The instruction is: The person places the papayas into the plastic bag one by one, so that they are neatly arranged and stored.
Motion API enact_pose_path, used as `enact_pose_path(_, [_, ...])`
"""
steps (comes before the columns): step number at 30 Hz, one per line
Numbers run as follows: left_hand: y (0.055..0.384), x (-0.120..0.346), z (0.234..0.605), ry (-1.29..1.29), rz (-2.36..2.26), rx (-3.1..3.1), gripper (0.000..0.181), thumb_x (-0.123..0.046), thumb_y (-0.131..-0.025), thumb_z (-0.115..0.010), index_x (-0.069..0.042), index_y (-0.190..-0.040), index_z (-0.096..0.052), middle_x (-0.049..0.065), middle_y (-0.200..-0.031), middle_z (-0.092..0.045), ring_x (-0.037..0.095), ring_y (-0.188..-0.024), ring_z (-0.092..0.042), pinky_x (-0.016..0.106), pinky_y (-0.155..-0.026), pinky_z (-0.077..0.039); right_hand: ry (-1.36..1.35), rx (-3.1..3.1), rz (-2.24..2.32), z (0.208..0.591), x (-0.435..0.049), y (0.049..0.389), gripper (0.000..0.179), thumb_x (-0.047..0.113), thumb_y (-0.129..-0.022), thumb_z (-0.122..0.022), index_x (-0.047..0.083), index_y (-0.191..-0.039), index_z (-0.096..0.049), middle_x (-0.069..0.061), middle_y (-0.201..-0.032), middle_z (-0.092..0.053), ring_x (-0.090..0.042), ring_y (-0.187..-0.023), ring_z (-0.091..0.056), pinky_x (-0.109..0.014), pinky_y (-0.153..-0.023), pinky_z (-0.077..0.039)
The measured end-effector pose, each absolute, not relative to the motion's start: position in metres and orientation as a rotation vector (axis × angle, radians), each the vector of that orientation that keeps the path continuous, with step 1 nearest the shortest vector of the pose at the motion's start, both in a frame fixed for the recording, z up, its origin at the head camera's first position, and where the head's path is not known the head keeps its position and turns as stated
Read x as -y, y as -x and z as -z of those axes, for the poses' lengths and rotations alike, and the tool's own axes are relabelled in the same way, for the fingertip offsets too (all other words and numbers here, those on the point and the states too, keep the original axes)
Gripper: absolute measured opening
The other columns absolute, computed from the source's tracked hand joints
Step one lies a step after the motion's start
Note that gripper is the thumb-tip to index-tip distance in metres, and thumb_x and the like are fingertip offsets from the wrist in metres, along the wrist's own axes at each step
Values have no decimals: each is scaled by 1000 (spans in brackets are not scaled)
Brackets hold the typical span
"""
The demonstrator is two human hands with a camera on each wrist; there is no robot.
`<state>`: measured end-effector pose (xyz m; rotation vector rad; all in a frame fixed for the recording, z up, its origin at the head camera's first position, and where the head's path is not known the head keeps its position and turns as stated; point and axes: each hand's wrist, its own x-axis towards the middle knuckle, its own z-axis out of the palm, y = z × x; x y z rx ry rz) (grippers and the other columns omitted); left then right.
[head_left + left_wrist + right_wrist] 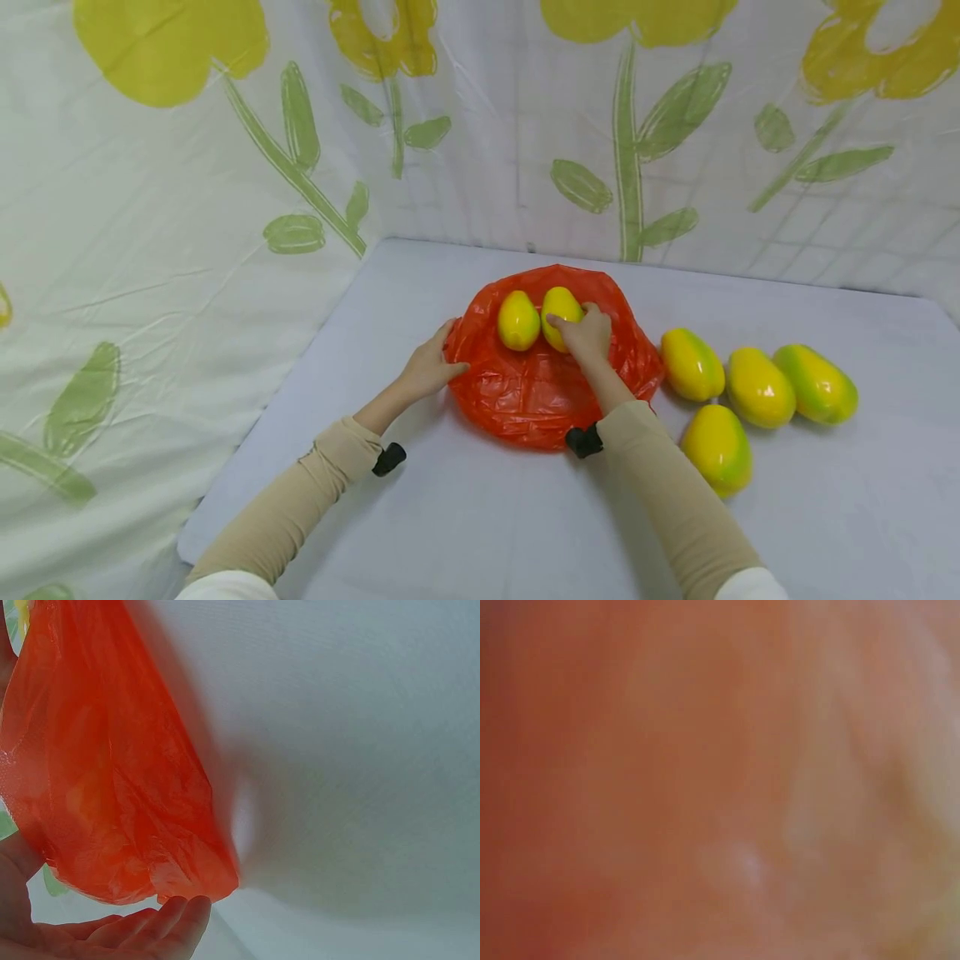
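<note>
Likely bagging, near the worktop's far edge: my right hand grips fruit, release due; my loosely extended left hand touches the bag.

This is a curtained-off spot, room type unclear: flower-printed curtains fill the frame's top and left, beside a pale table.

Six yellow-green fruits, one red plastic bag; one table
</note>
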<state>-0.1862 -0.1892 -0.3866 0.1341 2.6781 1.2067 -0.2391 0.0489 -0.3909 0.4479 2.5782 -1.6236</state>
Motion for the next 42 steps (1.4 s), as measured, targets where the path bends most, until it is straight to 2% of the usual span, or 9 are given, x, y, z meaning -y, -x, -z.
enact_pose_path(13, [184, 188, 386, -128, -1221, -2676, 75, -12, -92, -60, -3, -154, -19, 18, -155, -30, 37, -140, -31, 55, -109, -32, -408, -2572, 1566, 394, -51, 239, 75, 37, -92, -64, 0, -147, -29, -21, -142, -37, -37, -125, -38, -50, -105, -39])
enact_pose_path(24, [182, 186, 381, -127, -1213, -2680, 76, -12, -92, -59, -1, -154, -17, 20, -155, -29, 39, -139, -32, 56, -109, -32, -374, -2581, 1535, 383, -59, 233, 85, 46, -91, -62, 2, -152, -21, -23, -152, -28, -39, -135, -30, -54, -109, -32])
enact_pose_path(34, [181, 187, 381, -159, -1212, -2682, 75, -13, -92, -59, -3, -154, -18, 21, -152, -34, 40, -135, -37, 56, -105, -37, -228, -2667, 1538, 349, -70, 219, 87, 49, -91, -61, 4, -154, -20, -19, -156, -25, -37, -142, -24, -54, -114, -24])
enact_pose_path(39, [182, 186, 382, -160, -1194, -2681, 75, -13, -92, -59, -3, -154, -18, 21, -152, -34, 40, -135, -38, 55, -105, -38, -154, -2667, 1577, 331, -78, 205, 88, 48, -91, -62, 5, -155, -19, -17, -157, -25, -35, -143, -24, -53, -114, -23])
enact_pose_path(42, [182, 185, 381, -171, -1188, -2688, 75, -12, -92, -59, -1, -154, -18, 22, -152, -33, 41, -135, -37, 56, -106, -36, -144, -2635, 1611, 318, -82, 194, 90, 51, -90, -61, 10, -156, -17, -14, -158, -23, -33, -144, -22, -54, -113, -25])
